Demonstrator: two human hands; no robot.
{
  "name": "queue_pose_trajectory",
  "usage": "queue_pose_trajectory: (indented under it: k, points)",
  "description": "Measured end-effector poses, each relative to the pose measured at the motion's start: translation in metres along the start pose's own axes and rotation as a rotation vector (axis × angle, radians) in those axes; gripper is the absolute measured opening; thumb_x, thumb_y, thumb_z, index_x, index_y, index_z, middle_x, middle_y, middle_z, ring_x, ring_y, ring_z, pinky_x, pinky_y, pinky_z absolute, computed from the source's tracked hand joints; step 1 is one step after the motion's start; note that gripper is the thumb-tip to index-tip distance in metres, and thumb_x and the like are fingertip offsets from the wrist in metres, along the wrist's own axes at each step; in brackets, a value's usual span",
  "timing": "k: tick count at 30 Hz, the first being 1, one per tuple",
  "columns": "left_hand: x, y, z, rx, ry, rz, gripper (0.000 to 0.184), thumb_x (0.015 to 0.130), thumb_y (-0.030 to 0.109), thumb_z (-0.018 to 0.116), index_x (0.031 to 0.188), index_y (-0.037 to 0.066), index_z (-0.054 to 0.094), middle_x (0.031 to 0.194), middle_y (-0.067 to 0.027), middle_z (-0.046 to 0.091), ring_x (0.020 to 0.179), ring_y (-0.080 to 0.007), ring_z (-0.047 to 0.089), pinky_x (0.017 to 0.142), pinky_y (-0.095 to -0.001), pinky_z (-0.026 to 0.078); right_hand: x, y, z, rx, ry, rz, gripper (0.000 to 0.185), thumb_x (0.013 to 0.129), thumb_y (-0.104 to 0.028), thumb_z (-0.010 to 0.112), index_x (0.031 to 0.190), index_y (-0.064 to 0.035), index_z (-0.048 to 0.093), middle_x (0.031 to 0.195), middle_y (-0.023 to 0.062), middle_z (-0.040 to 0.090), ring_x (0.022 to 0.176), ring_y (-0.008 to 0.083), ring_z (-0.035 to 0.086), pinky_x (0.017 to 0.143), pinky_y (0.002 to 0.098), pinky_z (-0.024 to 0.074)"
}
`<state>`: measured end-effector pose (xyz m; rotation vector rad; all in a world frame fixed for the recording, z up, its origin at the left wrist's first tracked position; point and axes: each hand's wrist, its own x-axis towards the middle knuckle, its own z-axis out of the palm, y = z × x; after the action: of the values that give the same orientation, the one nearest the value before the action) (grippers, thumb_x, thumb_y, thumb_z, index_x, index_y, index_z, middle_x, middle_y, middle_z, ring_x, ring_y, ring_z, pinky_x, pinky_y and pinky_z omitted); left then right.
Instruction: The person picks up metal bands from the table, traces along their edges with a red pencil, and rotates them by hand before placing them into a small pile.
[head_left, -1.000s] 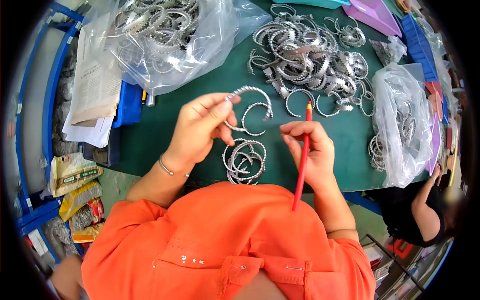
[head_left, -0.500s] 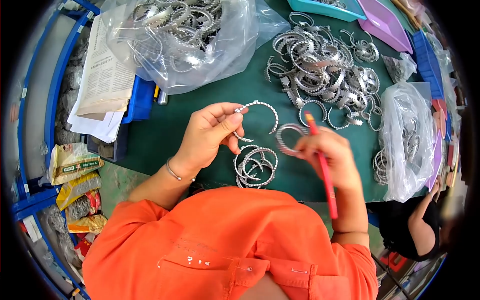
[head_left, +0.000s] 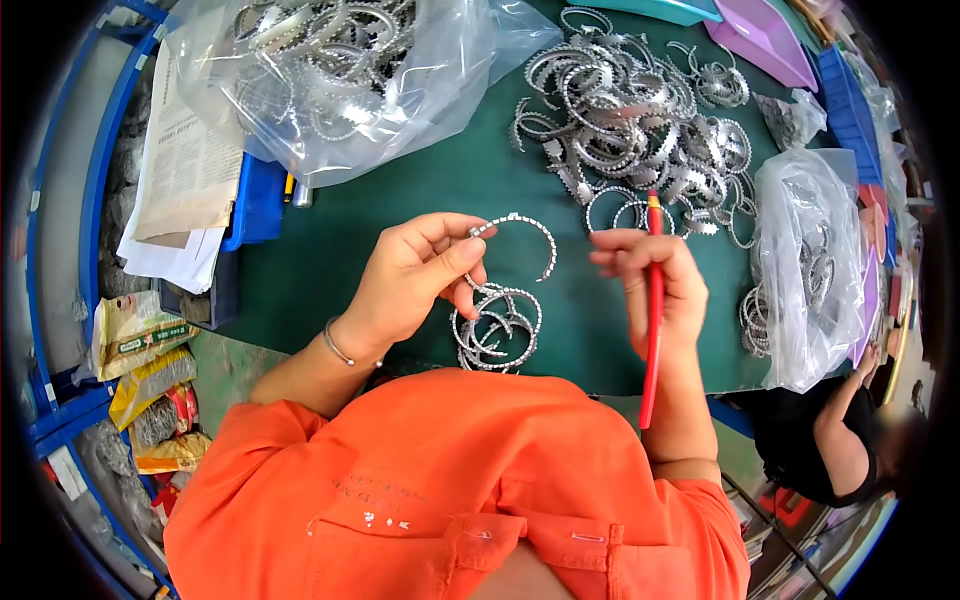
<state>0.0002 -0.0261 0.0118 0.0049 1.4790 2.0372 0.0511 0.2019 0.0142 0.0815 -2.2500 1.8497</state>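
Closest to me is one orange shirt [head_left: 450, 470], with two bare hands reaching forward from it over one green table [head_left: 330, 235]. The left wrist wears one thin, open silver cuff [head_left: 338, 345].

Just past the shirt I see a small pile [head_left: 492, 320] of silver bangles lying on the table, overlapping; I count at least three. Beside and beyond it, the left hand [head_left: 415, 265] pinches one patterned bangle [head_left: 515, 218] between thumb and fingers, gripping it near one end. It is silver and C-shaped, its narrow band marked all along with small light and dark segments, and a tiny bump sits at the top of its curve.

To the right, apart from that bangle, the right hand [head_left: 668, 275] grasps one red pencil [head_left: 654, 330], pale tip pointing away; its index finger and thumb reach toward the left.

Farther off spreads one large heap [head_left: 640, 120] of silver bangles with toothed edges, too tangled for me to count. Three clear bags flank it: a big one [head_left: 370, 150] at left, full of bangles, another [head_left: 810, 330] at right, and a small one [head_left: 792, 118] behind. Farthest are one purple tray [head_left: 765, 40] and one teal tray [head_left: 665, 10].
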Motion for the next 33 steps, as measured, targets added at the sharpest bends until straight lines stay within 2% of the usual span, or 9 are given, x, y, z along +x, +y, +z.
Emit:
queue_pose_trajectory:
  k: [3, 4, 7, 9, 12, 15, 22, 33]
  points:
    - [-0.001, 0.000, 0.005, 0.029, -0.030, 0.006, 0.022, 0.087, 0.009, 0.051, 0.104, -0.004, 0.053, 0.073, -0.0075, 0.057, 0.051, -0.0089, 0.054, 0.048, -0.0205, 0.047, 0.000, -0.011, 0.016, 0.142, 0.015, 0.177, 0.007, 0.085, 0.004, 0.049, 0.085, -0.0029, 0.046, 0.095, 0.0142, 0.060, 0.077, 0.0148, 0.061, 0.065, 0.0244, 0.0485]
    - [-0.001, 0.000, 0.006, 0.047, -0.053, 0.010, 0.021, 0.087, 0.009, 0.053, 0.103, -0.004, 0.054, 0.074, -0.0061, 0.057, 0.054, -0.0082, 0.055, 0.050, -0.0185, 0.046, 0.000, -0.013, 0.020, 0.197, 0.034, 0.192, 0.012, 0.082, 0.004, 0.054, 0.085, -0.0027, 0.045, 0.093, 0.0140, 0.061, 0.076, 0.0134, 0.060, 0.065, 0.0240, 0.0484]
    - [-0.001, -0.002, 0.012, 0.099, -0.091, 0.051, 0.022, 0.086, 0.007, 0.054, 0.105, -0.003, 0.054, 0.073, -0.0047, 0.056, 0.055, -0.0073, 0.055, 0.050, -0.0177, 0.045, -0.001, -0.010, 0.021, 0.234, -0.036, 0.165, 0.017, 0.078, 0.004, 0.059, 0.084, -0.0020, 0.045, 0.091, 0.0136, 0.061, 0.074, 0.0116, 0.058, 0.066, 0.0239, 0.0485]
    - [-0.001, -0.003, 0.013, 0.112, -0.128, 0.055, 0.024, 0.085, 0.005, 0.055, 0.107, -0.003, 0.053, 0.079, -0.0047, 0.056, 0.059, -0.0070, 0.055, 0.052, -0.0178, 0.046, -0.002, -0.012, 0.020, 0.243, -0.041, 0.170, 0.020, 0.076, 0.004, 0.063, 0.083, -0.0015, 0.045, 0.089, 0.0130, 0.062, 0.071, 0.0101, 0.057, 0.065, 0.0233, 0.0485]
    - [0.000, -0.003, 0.016, 0.051, -0.196, 0.058, 0.037, 0.080, -0.004, 0.057, 0.115, -0.003, 0.047, 0.097, -0.0108, 0.054, 0.071, -0.0122, 0.058, 0.062, -0.0220, 0.049, -0.005, -0.014, 0.019, 0.272, 0.066, 0.163, 0.020, 0.076, 0.007, 0.062, 0.082, -0.0017, 0.045, 0.088, 0.0139, 0.061, 0.068, 0.0095, 0.055, 0.059, 0.0217, 0.0476]
    - [0.000, -0.004, 0.017, 0.042, -0.188, 0.011, 0.037, 0.079, -0.005, 0.057, 0.114, -0.005, 0.047, 0.096, -0.0109, 0.055, 0.075, -0.0148, 0.059, 0.066, -0.0240, 0.051, -0.005, -0.016, 0.015, 0.335, 0.147, 0.230, 0.019, 0.078, 0.006, 0.059, 0.083, -0.0028, 0.044, 0.087, 0.0140, 0.060, 0.068, 0.0102, 0.056, 0.055, 0.0205, 0.0459]
    - [0.003, 0.001, 0.020, -0.002, -0.116, -0.042, 0.031, 0.082, -0.001, 0.056, 0.112, -0.006, 0.049, 0.089, -0.0094, 0.058, 0.081, -0.0203, 0.062, 0.070, -0.0261, 0.052, -0.005, -0.016, 0.013, 0.359, 0.147, 0.275, 0.016, 0.080, 0.004, 0.058, 0.083, -0.0034, 0.043, 0.085, 0.0133, 0.060, 0.066, 0.0116, 0.058, 0.054, 0.0211, 0.0464]
    - [0.002, -0.002, 0.018, -0.070, -0.152, -0.055, 0.036, 0.081, -0.003, 0.055, 0.116, -0.005, 0.048, 0.092, -0.0112, 0.058, 0.082, -0.0211, 0.062, 0.071, -0.0266, 0.052, -0.009, -0.012, 0.011, 0.349, 0.148, 0.285, 0.015, 0.082, 0.001, 0.057, 0.082, -0.0031, 0.042, 0.082, 0.0138, 0.059, 0.062, 0.0121, 0.058, 0.052, 0.0219, 0.0483]
